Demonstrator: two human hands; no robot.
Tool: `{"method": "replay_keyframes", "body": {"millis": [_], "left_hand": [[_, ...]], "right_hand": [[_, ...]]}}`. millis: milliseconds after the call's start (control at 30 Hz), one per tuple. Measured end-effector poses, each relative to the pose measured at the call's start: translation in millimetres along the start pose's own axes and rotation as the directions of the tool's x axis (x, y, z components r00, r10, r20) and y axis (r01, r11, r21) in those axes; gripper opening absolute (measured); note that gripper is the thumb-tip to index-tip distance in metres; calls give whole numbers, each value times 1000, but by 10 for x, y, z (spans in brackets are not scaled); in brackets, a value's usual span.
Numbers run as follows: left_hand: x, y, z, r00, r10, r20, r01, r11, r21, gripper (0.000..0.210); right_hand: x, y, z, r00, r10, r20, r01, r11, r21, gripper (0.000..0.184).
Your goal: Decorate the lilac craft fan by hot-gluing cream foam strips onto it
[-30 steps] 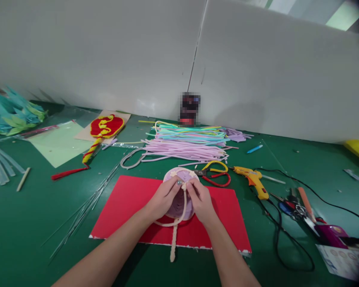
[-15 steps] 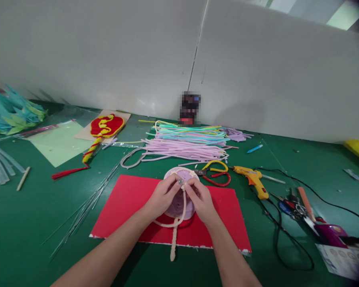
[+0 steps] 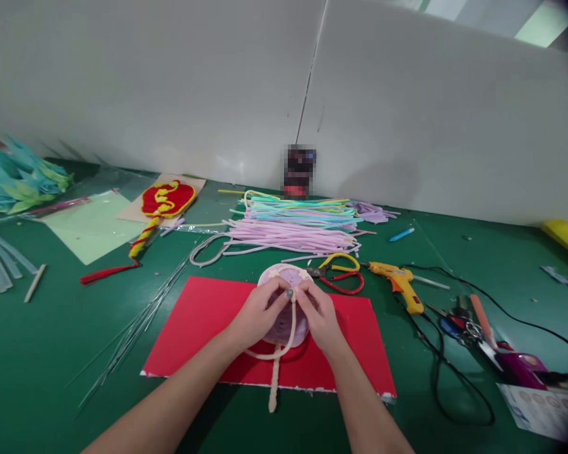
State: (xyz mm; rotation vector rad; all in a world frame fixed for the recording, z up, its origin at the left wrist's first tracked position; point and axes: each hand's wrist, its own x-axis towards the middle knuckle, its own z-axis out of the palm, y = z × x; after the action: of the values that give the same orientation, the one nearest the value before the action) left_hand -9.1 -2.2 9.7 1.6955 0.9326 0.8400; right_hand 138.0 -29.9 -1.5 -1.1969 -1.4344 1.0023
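Note:
My left hand (image 3: 264, 309) and my right hand (image 3: 316, 310) meet fingertip to fingertip, both pinching a cream pipe cleaner (image 3: 294, 325). From the pinch it hangs in a long loop that curves down and back to the left. Beneath my hands lies a round purple fan (image 3: 286, 334) made of pipe cleaners, with a pale rim and small cream shapes near its top. Its twisted cream handle (image 3: 274, 381) points toward me over the edge of a red board (image 3: 194, 328). My fingers hide the exact spot they work on.
Behind the board lie bundled purple pipe cleaners (image 3: 288, 236) and red-and-yellow-handled scissors (image 3: 343, 275). To the right are a yellow glue gun (image 3: 397, 284) with a black cord and keys (image 3: 464, 328). On the left are a red-and-yellow fan (image 3: 168, 200) and thin wires (image 3: 137, 325).
My fingertips have shifted very slightly at the pinch, and the hanging loop has moved a little to the right. The fan, the board and the other things stay in place.

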Motion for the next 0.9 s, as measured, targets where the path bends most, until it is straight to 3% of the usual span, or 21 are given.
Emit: {"method": "replay_keyframes", "body": {"millis": [200, 533, 900], "left_hand": [[1, -32, 13, 1000, 7, -18, -6, 999, 43, 14], [-14, -61, 75, 989, -38, -144, 51, 995, 84, 12], [-8, 12, 45, 998, -33, -46, 35, 999, 42, 14]], "right_hand": [[-1, -25, 0, 1000, -2, -21, 1, 999, -50, 28], [-41, -7, 113, 984, -52, -169, 22, 984, -175, 23], [-17, 18, 99, 992, 26, -120, -29, 999, -27, 31]]}}
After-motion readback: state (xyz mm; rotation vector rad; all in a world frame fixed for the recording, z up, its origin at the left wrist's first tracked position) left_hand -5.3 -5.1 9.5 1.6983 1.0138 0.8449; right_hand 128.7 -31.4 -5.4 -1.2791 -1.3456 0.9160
